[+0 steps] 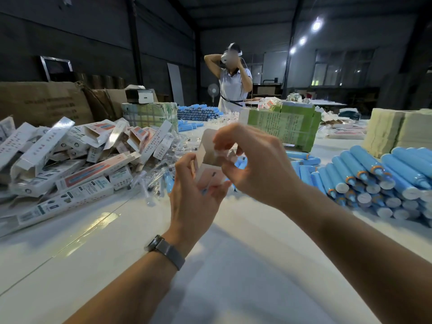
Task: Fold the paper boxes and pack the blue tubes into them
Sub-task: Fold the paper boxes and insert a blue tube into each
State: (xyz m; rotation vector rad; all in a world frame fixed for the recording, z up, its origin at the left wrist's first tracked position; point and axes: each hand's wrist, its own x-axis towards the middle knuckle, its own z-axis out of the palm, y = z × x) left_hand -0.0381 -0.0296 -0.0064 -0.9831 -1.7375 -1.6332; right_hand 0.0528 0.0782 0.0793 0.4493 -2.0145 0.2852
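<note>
Forearms, two, bare, reaching in from the lower edge over a white table (233, 265); a grey watch (163, 250) on the left wrist.

Left hand (194, 197): raised above the table, palm toward the camera, fingers curled round the lower body of a paper box (211, 157), thumb against its left edge.

Right hand (252, 164): held just beside the left, fingertips bent and pinching a flap at the open top end of the same box.

Paper box: small carton, held upright in the air between both hands, well above the tabletop. Outer face pale with pink-orange print low down; inner board plain beige; top flap standing open; edges motion-blurred, so the fine print is unreadable.

Pile of boxes (70, 157): left of the hands, loose heap on the table, long white cartons with pink-red panels and dark text, many with end flaps open.

Clear wrapped items (154, 176): scattered between that heap and the hands; kind cannot be told.

Blue tubes (374, 176): right side, stacked lying down, light blue bodies, white round ends, orange rings at the necks. More blue tubes (198, 112) stacked farther back.

Green printed bundles (287, 127): behind the hands, on the table.

Person (233, 85): standing at the far side, both arms raised to the head.
</note>
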